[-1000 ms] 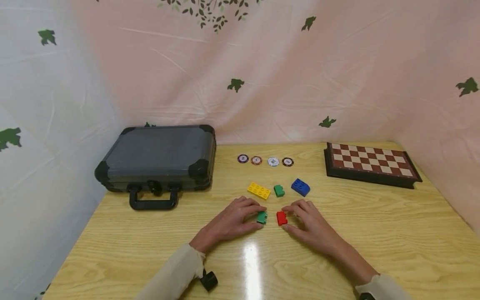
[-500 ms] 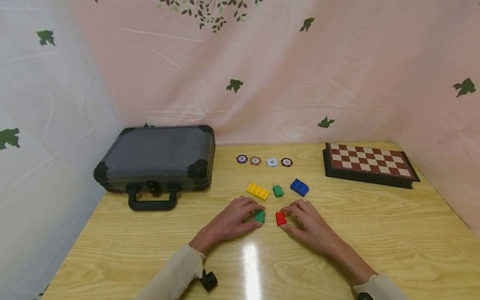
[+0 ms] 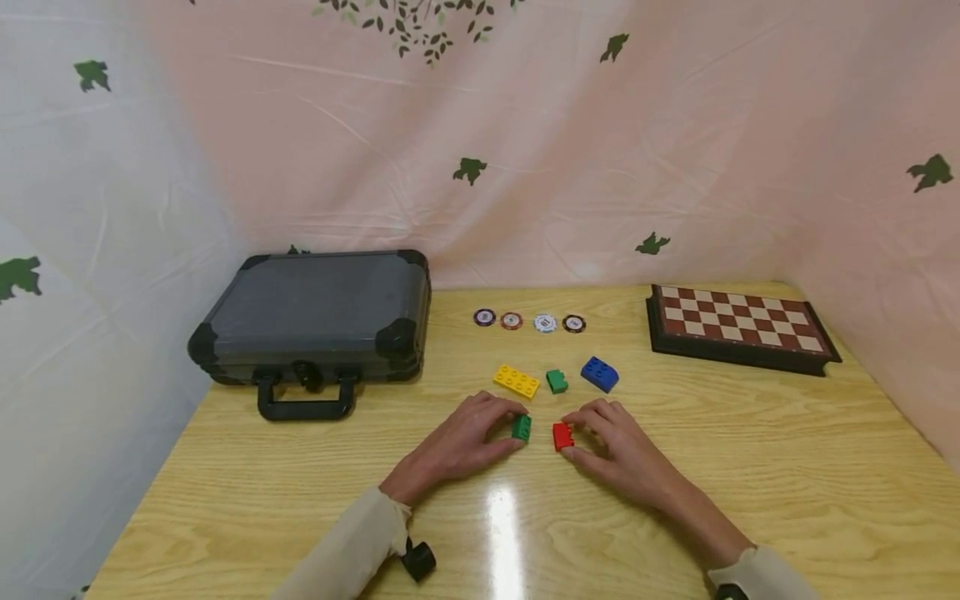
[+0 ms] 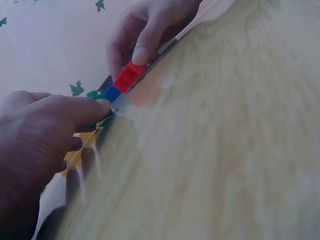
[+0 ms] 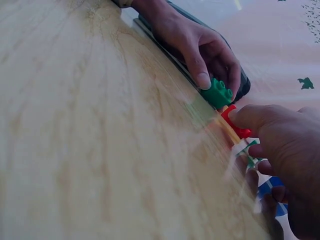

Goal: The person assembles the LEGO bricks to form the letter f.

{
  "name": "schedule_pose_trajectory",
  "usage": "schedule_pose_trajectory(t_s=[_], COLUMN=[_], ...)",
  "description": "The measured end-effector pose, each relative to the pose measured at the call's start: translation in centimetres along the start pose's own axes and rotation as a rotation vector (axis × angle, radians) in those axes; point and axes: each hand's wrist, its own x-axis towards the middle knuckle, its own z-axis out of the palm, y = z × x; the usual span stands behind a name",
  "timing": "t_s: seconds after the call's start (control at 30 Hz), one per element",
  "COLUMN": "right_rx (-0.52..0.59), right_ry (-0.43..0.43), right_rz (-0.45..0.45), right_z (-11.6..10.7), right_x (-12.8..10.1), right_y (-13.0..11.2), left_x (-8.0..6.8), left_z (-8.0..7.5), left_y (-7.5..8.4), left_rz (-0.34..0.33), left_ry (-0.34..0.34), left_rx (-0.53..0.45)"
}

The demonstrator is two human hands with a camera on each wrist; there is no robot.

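Observation:
My left hand [image 3: 467, 440] pinches a small green toy building brick [image 3: 522, 427] between thumb and fingers. Its studs show in the right wrist view, on the green brick [image 5: 218, 93]. Across a short gap, my right hand [image 3: 624, 454] pinches a red toy building brick [image 3: 562, 437], whose studs point right in the head view. The hollow underside of the red brick [image 4: 130, 76] faces the left wrist camera. Just beyond the hands lie a yellow brick [image 3: 516, 381], a second small green brick [image 3: 557, 381] and a blue brick [image 3: 600, 374] with one rounded end.
A grey hard case [image 3: 315, 304] with a black handle stands at the back left of the wooden table [image 3: 622, 542]. Several poker chips [image 3: 545, 323] lie in a row at the back. A folded chessboard [image 3: 741, 327] sits at the back right, near the cloth backdrop [image 3: 540, 167].
The green brick has turned in my left fingers, so its studs now face more upward. My right hand and the red brick have stayed almost still.

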Motion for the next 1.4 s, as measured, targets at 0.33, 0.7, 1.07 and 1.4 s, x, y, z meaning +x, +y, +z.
schedule_pose_trajectory(t_s=[0.33, 0.7, 1.07, 1.4], right_rx=[0.052, 0.076, 0.065, 0.051], right_ry=[-0.021, -0.022, -0.006, 0.005], right_rz=[0.043, 0.027, -0.025, -0.062], right_z=[-0.2, -0.1, 0.4, 1.1], right_x=[0.2, 0.6, 1.6, 2.3], right_y=[-0.3, -0.8, -2.0, -2.8], left_x=[0.1, 0.0, 0.1, 0.1], left_z=[0.1, 0.1, 0.2, 0.3], left_y=[-0.2, -0.2, -0.1, -0.1], left_rz=[-0.018, -0.052, -0.029, -0.022], left_ry=[0.040, 0.032, 0.044, 0.054], left_rx=[0.012, 0.005, 0.019, 0.021])
